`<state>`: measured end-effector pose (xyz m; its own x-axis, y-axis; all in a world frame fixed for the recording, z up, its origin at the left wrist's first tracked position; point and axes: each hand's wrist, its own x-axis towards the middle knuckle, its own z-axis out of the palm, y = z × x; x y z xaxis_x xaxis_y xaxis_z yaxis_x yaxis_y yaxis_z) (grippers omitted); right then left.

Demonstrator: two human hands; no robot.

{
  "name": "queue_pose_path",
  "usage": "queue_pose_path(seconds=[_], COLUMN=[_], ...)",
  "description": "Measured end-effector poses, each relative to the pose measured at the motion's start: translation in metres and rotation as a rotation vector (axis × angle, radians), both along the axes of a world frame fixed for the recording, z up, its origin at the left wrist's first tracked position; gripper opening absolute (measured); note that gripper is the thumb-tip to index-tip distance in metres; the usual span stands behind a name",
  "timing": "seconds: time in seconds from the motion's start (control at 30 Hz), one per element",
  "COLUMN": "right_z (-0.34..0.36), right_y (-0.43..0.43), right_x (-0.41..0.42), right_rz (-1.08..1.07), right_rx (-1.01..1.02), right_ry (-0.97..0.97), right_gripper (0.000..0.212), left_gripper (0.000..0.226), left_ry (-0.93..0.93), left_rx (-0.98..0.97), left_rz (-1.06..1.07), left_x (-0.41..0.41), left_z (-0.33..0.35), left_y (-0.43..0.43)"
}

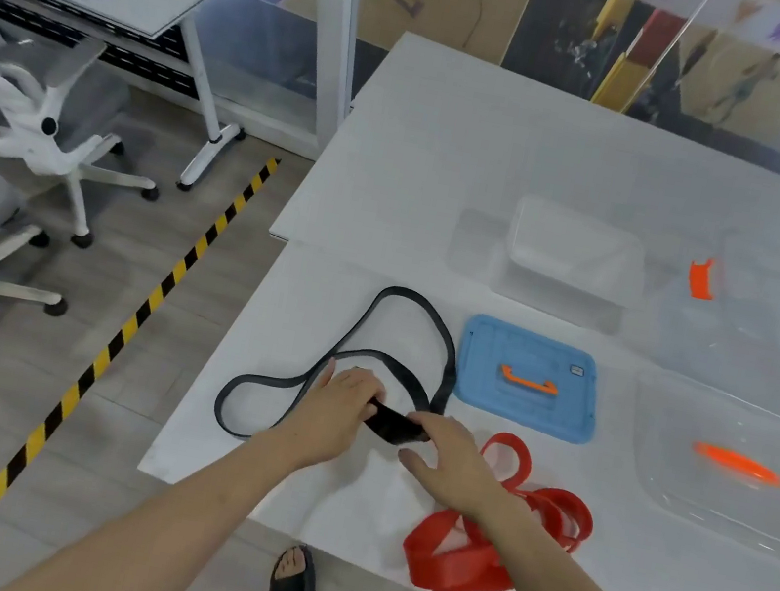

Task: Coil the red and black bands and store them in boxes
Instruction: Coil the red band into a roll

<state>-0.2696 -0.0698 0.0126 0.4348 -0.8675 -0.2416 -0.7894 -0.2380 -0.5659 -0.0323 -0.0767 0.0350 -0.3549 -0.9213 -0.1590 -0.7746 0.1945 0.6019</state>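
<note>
Left hand (342, 406) and right hand (447, 461) gripping folded black band (398, 428), loops sprawling on table (455, 150), red band (450, 561) lying beside right wrist.

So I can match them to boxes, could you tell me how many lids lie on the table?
2: a blue orange-handled plastic lid mid-table and a clear orange-handled plastic lid to its right; more may lie off-frame.

Office chairs (53, 152), striped floor tape (148, 310)

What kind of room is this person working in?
Probably an office-like workroom: there is a white work table, wheeled office chairs, and a strip of yellow-black hazard tape.
</note>
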Motion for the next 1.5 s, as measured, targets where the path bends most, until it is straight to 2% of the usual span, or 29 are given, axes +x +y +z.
queue_pose_path(seconds=[0.1, 0.23, 0.33, 0.43, 0.5, 0.63, 0.73, 0.77, 0.9, 1.0, 1.07, 1.13, 1.3, 1.43, 1.5], right_z=[0.020, 0.048, 0.072, 0.116, 0.155, 0.231, 0.275, 0.284, 0.302, 0.298, 0.283, 0.257, 0.194, 0.193, 0.194], right_y=[-0.013, -0.032, -0.044, -0.055, -0.062, -0.061, -0.052, -0.050, -0.045, -0.045, -0.044, -0.040, -0.026, -0.011, -0.007], right_x=[0.010, 0.030, 0.040, 0.041, 0.036, 0.035, 0.043, 0.045, 0.047, 0.039, 0.032, 0.030, 0.048, 0.051, 0.043], right_rz=[-0.105, -0.291, -0.379, -0.456, -0.491, -0.532, -0.559, -0.569, -0.580, -0.580, -0.590, -0.589, -0.423, -0.422, -0.502], right_rx=[-0.054, -0.086, -0.032, -0.047, -0.107, -0.133, -0.105, -0.116, -0.156, -0.175, -0.168, -0.142, 0.041, 0.094, 0.036], right_ry=[-0.094, -0.180, -0.216, -0.359, -0.460, -0.741, -0.909, -0.932, -0.974, -1.030, -1.097, -1.024, -0.644, -0.596, -0.622], right_gripper=[0.055, 0.021, 0.013, 0.012, 0.011, 0.013, 0.015, 0.016, 0.017, 0.020, 0.031, 0.046, 0.064, 0.056, 0.039], left_gripper=[0.021, 0.016, 0.015, 0.015, 0.018, 0.065, 0.087, 0.083, 0.028, 0.027, 0.019, 0.019, 0.018, 0.019, 0.019], left_ry=[0.202, 0.468, 0.557, 0.552, 0.535, 0.271, 0.324, 0.371, 0.458, 0.571, 0.636, 0.750, 1.167, 1.499, 1.604], left_rx=[0.032, 0.115, 0.069, 0.034, 0.084, 0.025, 0.015, 0.001, -0.095, -0.010, -0.018, -0.014, 0.088, 0.135, 0.143], left_rz=[0.024, 0.151, 0.270, 0.355, 0.331, 0.177, 0.140, 0.128, 0.060, 0.059, 0.139, 0.216, 0.243, 0.322, 0.335], left_x=[0.001, 0.004, 0.020, 0.049, 0.061, 0.051, 0.015, 0.004, -0.023, -0.026, -0.027, -0.026, -0.031, -0.040, -0.043], left_z=[0.057, 0.126, 0.154, 0.156, 0.150, 0.143, 0.152, 0.154, 0.169, 0.183, 0.196, 0.213, 0.265, 0.310, 0.323], left_y=[-0.011, -0.025, -0.040, -0.050, -0.054, -0.056, -0.053, -0.052, -0.050, -0.051, -0.052, -0.055, -0.069, -0.076, -0.080])
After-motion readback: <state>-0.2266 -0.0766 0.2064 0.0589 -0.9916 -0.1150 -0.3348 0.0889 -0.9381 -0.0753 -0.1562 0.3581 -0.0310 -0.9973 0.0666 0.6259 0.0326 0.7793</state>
